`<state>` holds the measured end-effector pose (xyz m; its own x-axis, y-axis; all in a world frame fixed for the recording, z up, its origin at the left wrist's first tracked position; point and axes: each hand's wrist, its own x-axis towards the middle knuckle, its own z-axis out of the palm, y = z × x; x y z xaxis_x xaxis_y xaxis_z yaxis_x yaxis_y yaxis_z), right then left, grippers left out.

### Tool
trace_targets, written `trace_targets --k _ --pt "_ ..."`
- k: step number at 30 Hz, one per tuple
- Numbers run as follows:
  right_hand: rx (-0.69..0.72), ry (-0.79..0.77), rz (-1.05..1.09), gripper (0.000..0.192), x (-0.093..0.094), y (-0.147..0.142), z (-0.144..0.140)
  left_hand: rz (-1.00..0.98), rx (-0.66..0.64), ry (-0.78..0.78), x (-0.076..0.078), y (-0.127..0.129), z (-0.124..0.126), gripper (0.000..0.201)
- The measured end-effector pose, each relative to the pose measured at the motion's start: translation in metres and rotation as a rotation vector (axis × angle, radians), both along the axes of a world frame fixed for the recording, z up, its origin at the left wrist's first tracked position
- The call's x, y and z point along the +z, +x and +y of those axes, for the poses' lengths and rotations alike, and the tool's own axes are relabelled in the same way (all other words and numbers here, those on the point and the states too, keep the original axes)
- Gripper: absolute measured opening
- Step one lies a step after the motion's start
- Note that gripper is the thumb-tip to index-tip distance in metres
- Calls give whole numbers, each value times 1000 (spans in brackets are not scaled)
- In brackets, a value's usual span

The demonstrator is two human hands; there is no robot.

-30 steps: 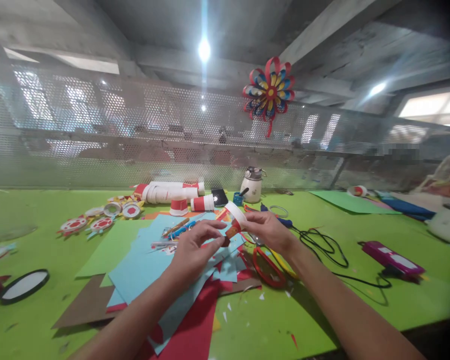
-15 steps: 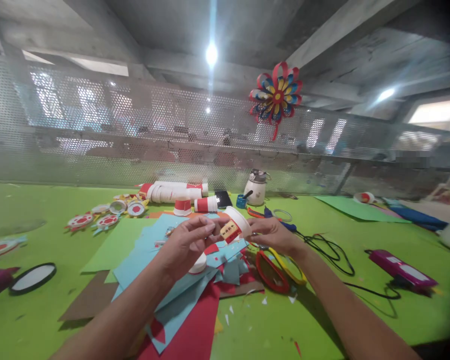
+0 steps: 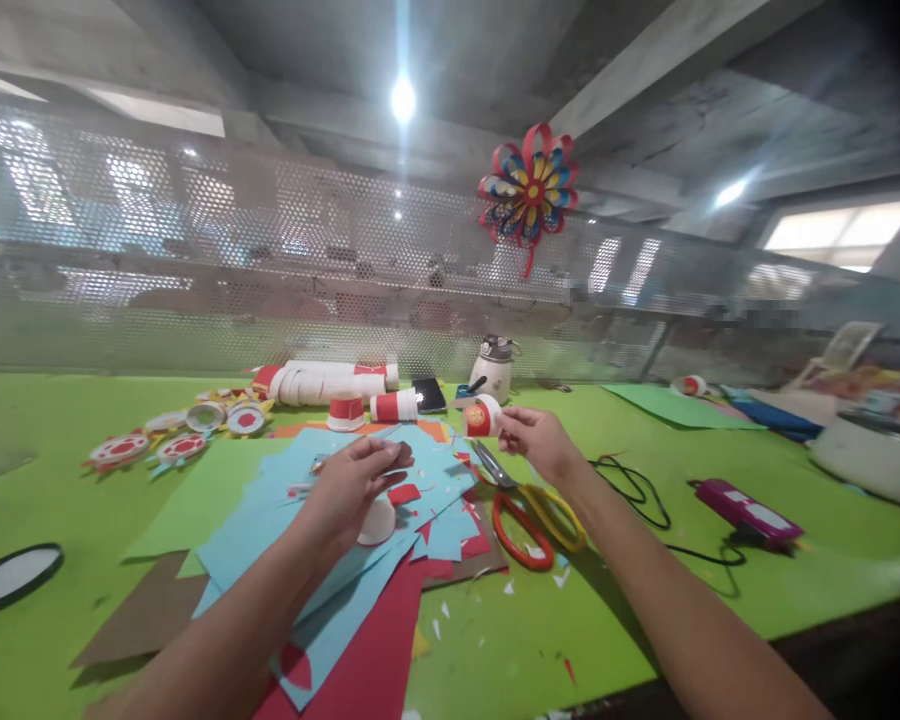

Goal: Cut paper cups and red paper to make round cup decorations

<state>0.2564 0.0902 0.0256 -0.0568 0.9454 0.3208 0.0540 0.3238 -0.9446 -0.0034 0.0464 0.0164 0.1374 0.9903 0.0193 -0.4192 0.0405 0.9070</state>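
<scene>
My right hand point(image 3: 536, 437) grips a white and red paper cup point(image 3: 482, 416) between thumb and fingers, holding it tilted above the table. A round gold emblem shows on the cup's red side. Over the blue paper sheets point(image 3: 270, 520) my left hand point(image 3: 360, 480) is closed in a pinch; whatever it may hold is too small to make out. A white round piece point(image 3: 377, 523) lies just under the left hand. Below the right hand rest scissors point(image 3: 523, 560) with red and yellow handles, their blades pointing away from me.
Stacked paper cups point(image 3: 330, 387) lie at the back, near a black phone point(image 3: 428, 394) and a white bottle point(image 3: 491, 370). Several paper-cup turtles point(image 3: 182, 447) sit at left. A purple device point(image 3: 746, 512) with a black cable is at right. Paper scraps point(image 3: 450, 535) litter the middle.
My hands have moved apart. The right hand has turned the cup and carried it off from the left hand, which has drawn into a pinch. The view has swung slightly right.
</scene>
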Motion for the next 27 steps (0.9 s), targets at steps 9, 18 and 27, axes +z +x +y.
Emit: trace_targets --k 9,18,27 --pt "-15 -65 81 30 2 -6 -4 61 -40 38 0 5 -5 19" --pt "-84 -76 -52 28 -3 -10 1 144 -46 120 -6 10 -4 25" --pt "-208 -254 -381 29 5 -10 57 274 -87 206 -13 17 -1 17"
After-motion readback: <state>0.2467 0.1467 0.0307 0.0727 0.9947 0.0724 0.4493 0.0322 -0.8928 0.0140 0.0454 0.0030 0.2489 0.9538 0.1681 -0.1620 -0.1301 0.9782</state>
